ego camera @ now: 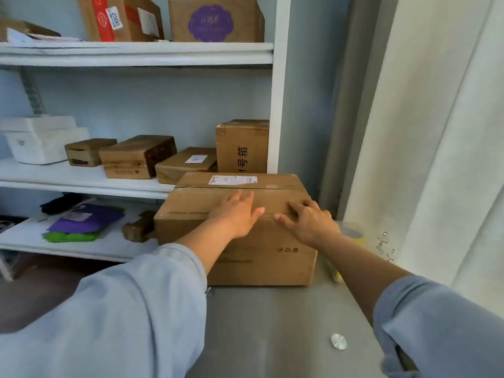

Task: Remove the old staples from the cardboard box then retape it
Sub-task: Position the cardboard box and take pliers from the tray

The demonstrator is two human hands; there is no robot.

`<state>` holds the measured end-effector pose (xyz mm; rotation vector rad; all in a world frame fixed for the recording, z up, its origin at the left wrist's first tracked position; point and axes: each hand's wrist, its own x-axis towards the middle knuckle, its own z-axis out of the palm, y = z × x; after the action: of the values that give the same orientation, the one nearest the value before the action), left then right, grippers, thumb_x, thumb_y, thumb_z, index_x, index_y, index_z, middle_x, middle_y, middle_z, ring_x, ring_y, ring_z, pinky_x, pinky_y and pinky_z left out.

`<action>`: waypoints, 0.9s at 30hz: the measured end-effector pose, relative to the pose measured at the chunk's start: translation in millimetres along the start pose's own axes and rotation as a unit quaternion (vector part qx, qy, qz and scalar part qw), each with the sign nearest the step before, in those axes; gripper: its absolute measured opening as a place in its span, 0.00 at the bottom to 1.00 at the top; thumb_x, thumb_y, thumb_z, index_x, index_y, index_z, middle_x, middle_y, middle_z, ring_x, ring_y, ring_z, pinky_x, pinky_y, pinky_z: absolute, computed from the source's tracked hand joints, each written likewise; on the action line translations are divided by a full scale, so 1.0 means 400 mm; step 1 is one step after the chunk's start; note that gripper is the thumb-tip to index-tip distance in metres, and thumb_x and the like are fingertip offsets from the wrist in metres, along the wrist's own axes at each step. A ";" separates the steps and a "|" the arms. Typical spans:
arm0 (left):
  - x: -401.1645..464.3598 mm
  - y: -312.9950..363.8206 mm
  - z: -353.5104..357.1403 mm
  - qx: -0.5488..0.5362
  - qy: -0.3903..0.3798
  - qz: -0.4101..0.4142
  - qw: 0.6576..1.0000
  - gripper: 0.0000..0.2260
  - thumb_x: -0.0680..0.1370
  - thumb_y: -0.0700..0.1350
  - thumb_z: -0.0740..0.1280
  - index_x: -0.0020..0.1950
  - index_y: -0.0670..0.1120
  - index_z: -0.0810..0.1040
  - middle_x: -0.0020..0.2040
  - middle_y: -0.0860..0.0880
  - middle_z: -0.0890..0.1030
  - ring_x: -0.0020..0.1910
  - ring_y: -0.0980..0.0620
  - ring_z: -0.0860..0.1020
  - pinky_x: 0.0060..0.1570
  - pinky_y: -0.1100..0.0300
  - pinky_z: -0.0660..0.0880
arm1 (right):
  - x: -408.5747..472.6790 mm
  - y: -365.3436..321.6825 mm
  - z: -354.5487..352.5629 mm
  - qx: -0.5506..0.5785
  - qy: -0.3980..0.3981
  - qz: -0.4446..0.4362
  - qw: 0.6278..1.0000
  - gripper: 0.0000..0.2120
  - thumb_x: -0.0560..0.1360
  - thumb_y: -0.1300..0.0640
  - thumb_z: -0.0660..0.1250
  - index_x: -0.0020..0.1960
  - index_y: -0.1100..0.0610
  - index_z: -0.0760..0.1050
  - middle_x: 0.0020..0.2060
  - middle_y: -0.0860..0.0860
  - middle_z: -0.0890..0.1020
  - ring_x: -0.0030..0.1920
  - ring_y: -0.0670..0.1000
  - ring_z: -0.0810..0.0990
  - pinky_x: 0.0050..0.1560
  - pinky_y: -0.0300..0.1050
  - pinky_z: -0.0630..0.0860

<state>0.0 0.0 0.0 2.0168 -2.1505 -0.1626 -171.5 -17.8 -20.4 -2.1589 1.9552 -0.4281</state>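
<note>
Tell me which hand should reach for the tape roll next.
Right, probably. The tape roll sits just beyond the right hand, beside the cardboard box. The left hand lies flat on the box top, farther from it.

At frame centre, the large brown corrugated cardboard box (240, 241) looks matt, with glossy clear tape over its top seam. It sits on a smooth grey matt tabletop (272, 323). Lower right, a small round metal disc (338, 341) shines. Both light-blue sleeves (122, 309) are soft cloth.

tape roll (351, 232) mostly hidden behind right hand (309, 223); yellow item (338, 276) behind forearm, unidentifiable. Box (259, 257) print too blurred to read.
</note>
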 end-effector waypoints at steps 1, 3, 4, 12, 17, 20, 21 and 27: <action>-0.002 0.003 0.011 0.011 -0.018 -0.007 1.000 0.28 0.80 0.62 0.48 0.78 0.53 0.48 0.79 0.49 0.48 0.77 0.43 0.47 0.73 0.38 0.50 | -0.004 0.000 -0.001 -0.013 -0.001 -0.009 1.000 0.35 0.73 0.28 0.50 0.75 0.45 0.58 0.74 0.51 0.60 0.71 0.63 0.62 0.67 0.61 0.64; -0.008 0.005 0.024 0.045 -0.034 -0.013 0.998 0.28 0.79 0.64 0.47 0.77 0.57 0.48 0.79 0.51 0.47 0.77 0.42 0.45 0.70 0.33 0.46 | -0.015 -0.004 0.004 -0.048 0.007 -0.019 0.999 0.35 0.74 0.29 0.52 0.76 0.43 0.56 0.74 0.50 0.60 0.70 0.63 0.63 0.67 0.59 0.66; -0.012 0.000 0.031 0.054 -0.032 -0.012 0.998 0.27 0.79 0.64 0.47 0.77 0.58 0.48 0.79 0.51 0.47 0.77 0.42 0.44 0.69 0.32 0.45 | -0.027 -0.003 0.007 -0.063 0.007 -0.020 0.998 0.35 0.73 0.29 0.53 0.76 0.43 0.55 0.74 0.50 0.60 0.70 0.63 0.63 0.66 0.58 0.67; -0.052 -0.049 0.001 0.028 -0.040 0.026 0.998 0.29 0.76 0.68 0.50 0.74 0.58 0.57 0.76 0.50 0.57 0.75 0.43 0.56 0.68 0.31 0.53 | -0.123 -0.049 -0.016 -0.183 0.051 -0.070 0.979 0.32 0.73 0.30 0.57 0.71 0.45 0.65 0.64 0.52 0.70 0.59 0.57 0.75 0.53 0.49 0.76; -0.071 -0.059 -0.035 0.000 -0.006 -0.032 0.999 0.36 0.74 0.71 0.46 0.71 0.48 0.65 0.71 0.43 0.67 0.68 0.43 0.68 0.63 0.43 0.69 | -0.154 -0.066 -0.081 -0.039 0.144 -0.115 0.982 0.26 0.76 0.33 0.52 0.55 0.48 0.80 0.45 0.49 0.83 0.45 0.51 0.80 0.41 0.43 0.74; -0.106 0.001 -0.021 0.005 0.003 -0.019 1.000 0.37 0.74 0.70 0.51 0.75 0.47 0.59 0.75 0.43 0.61 0.72 0.42 0.64 0.66 0.43 0.68 | -0.162 -0.057 -0.067 -0.062 0.090 -0.112 0.988 0.16 0.81 0.50 0.52 0.63 0.48 0.74 0.54 0.52 0.80 0.54 0.55 0.78 0.47 0.47 0.74; -0.120 0.025 -0.010 0.003 -0.007 -0.002 1.000 0.37 0.74 0.71 0.51 0.76 0.49 0.56 0.76 0.44 0.58 0.73 0.42 0.61 0.68 0.41 0.64 | -0.167 -0.057 -0.053 -0.062 0.064 -0.115 0.989 0.15 0.81 0.52 0.52 0.63 0.50 0.73 0.56 0.52 0.80 0.55 0.56 0.78 0.49 0.49 0.75; -0.147 0.054 -0.003 0.037 -0.057 0.039 0.997 0.39 0.73 0.72 0.51 0.78 0.52 0.51 0.78 0.49 0.51 0.77 0.45 0.48 0.70 0.33 0.49 | -0.139 -0.038 -0.064 -0.032 0.069 -0.094 0.993 0.17 0.79 0.60 0.55 0.63 0.51 0.77 0.56 0.50 0.81 0.54 0.54 0.79 0.54 0.50 0.78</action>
<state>-17.6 60.2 2.1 2.0029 -2.3338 -0.1929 -170.7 40.2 4.2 -2.4254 1.8622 -0.5666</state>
